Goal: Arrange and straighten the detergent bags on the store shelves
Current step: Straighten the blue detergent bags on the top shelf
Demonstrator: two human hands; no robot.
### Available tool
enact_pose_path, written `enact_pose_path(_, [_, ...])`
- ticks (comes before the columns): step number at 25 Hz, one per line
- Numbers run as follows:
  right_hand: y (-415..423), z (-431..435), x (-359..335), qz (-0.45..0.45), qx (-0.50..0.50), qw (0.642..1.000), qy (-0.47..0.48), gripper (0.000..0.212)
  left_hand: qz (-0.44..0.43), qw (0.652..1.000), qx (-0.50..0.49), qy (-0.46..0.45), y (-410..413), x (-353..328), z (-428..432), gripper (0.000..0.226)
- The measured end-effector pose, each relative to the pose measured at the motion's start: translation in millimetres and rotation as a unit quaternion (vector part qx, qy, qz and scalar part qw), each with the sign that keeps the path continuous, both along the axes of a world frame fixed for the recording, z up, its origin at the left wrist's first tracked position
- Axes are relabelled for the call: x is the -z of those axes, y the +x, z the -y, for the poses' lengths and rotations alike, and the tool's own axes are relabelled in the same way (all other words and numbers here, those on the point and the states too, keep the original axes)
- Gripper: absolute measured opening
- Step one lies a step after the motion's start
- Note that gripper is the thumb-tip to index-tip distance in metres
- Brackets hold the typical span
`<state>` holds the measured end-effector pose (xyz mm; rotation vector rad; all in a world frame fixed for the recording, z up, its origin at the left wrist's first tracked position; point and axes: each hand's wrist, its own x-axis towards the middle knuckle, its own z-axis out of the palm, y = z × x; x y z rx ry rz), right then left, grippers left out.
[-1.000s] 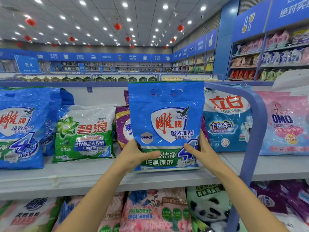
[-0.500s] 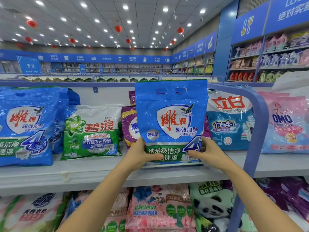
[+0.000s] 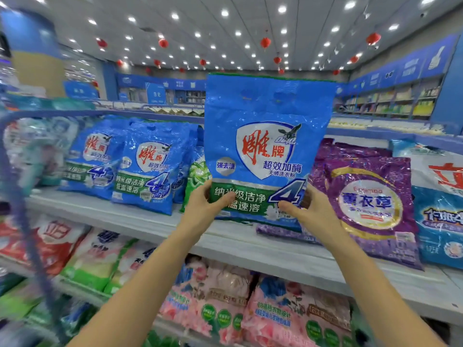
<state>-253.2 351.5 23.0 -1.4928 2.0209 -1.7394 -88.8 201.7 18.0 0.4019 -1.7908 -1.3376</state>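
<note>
A blue detergent bag (image 3: 265, 136) with a white shield logo stands upright in the air just above the grey shelf (image 3: 155, 229). My left hand (image 3: 203, 209) grips its lower left corner, thumb on the front. My right hand (image 3: 313, 214) grips its lower right corner the same way. Two matching blue bags (image 3: 150, 166) lean on the shelf to the left. A green bag (image 3: 198, 176) is mostly hidden behind the held bag. A purple bag (image 3: 370, 204) leans to the right.
A white and blue bag (image 3: 441, 204) stands at the far right. Pink bags (image 3: 250, 301) and red and green bags (image 3: 50, 241) fill the lower shelf. A blue curved shelf post (image 3: 22, 221) runs down the left side. Wall shelving lines the back right.
The held blue bag has moved left along the shelf, from in front of the purple bag toward the other blue bags. Both hands keep their grip. The view has swung left.
</note>
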Motion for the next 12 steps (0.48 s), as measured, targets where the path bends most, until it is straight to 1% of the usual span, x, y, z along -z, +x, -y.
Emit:
enact_pose_path(6, [51, 93, 8, 0.025, -0.069, 0.997, 0.004, 0.033, 0.022, 0.996, -0.088, 0.007, 65, 9, 68, 0.004])
enact_pose_path(9, [79, 137, 9, 0.028, -0.065, 0.997, 0.002, 0.036, 0.028, 0.994, -0.102, 0.008, 94, 7, 112, 0.004])
enact_pose_path(12, [118, 187, 4, 0.013, -0.063, 0.998, 0.006, 0.037, 0.033, 0.995, -0.092, -0.005, 132, 1, 166, 0.006])
